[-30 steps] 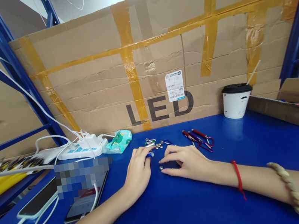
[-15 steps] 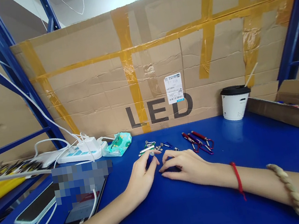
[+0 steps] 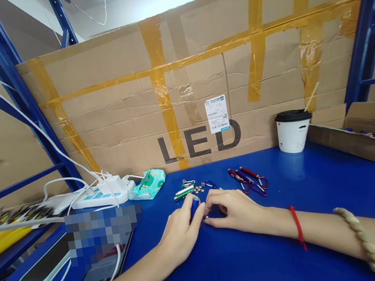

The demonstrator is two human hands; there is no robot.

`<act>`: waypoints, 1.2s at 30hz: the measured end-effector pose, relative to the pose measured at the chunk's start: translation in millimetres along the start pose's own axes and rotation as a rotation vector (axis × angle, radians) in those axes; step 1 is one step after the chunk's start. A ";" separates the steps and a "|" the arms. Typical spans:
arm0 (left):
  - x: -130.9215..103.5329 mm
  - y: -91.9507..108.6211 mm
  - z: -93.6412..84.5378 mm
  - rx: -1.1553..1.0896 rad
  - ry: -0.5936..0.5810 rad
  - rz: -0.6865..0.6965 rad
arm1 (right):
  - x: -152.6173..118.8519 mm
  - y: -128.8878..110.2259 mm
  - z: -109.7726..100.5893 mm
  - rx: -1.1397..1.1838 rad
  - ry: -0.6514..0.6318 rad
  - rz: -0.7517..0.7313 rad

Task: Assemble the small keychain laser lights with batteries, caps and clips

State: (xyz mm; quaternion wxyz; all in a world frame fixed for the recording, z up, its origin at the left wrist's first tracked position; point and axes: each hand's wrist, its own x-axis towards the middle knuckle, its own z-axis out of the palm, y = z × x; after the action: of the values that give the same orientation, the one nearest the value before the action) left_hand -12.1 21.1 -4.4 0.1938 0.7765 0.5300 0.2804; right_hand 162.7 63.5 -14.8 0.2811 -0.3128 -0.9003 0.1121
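My left hand point(image 3: 179, 234) is closed around a small blue flashlight tube point(image 3: 194, 206), held upright with its end facing up. Close to its right, my right hand point(image 3: 232, 209) pinches a tiny silvery button cell point(image 3: 207, 217) between thumb and fingertip. Just beyond the hands lie a green and silver flashlight tube point(image 3: 184, 192) and several loose button cells point(image 3: 199, 189). A blue carabiner clip point(image 3: 210, 184) rests beside these. Farther right, red and purple keychain flashlights point(image 3: 249, 180) with carabiner clips lie together.
A lidded paper cup point(image 3: 294, 133) with a straw stands at the back right, by an open cardboard box point(image 3: 372, 139). To the left are a power strip point(image 3: 100, 194), a wipes pack point(image 3: 148, 184), a phone point(image 3: 45, 258), a tablet point(image 3: 104, 267) and white cables. Cardboard point(image 3: 127, 121) walls the back.
The blue tube now tilts more toward me in my left hand. My right fingertips have come together, and a small silvery button cell shows between them. The view has shifted slightly.
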 end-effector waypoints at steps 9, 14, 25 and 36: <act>3.7 -9.6 1.9 -0.065 0.012 -0.001 | -0.6 5.4 3.1 0.005 0.024 -0.069; 2.5 -11.2 2.3 -0.073 -0.001 0.026 | -1.2 6.4 3.1 0.065 0.279 -0.148; 2.6 -6.1 0.9 0.061 -0.021 0.091 | -3.2 -0.3 3.6 0.151 0.424 -0.288; 3.1 -7.9 1.9 0.143 0.014 0.110 | -2.8 -1.7 5.5 0.131 0.454 -0.279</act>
State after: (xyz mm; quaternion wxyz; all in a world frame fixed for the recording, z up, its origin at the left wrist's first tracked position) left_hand -15.6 26.8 -9.9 0.1186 0.8142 0.5066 0.2577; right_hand 160.5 60.3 -19.9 0.5079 -0.1839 -0.8396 0.0572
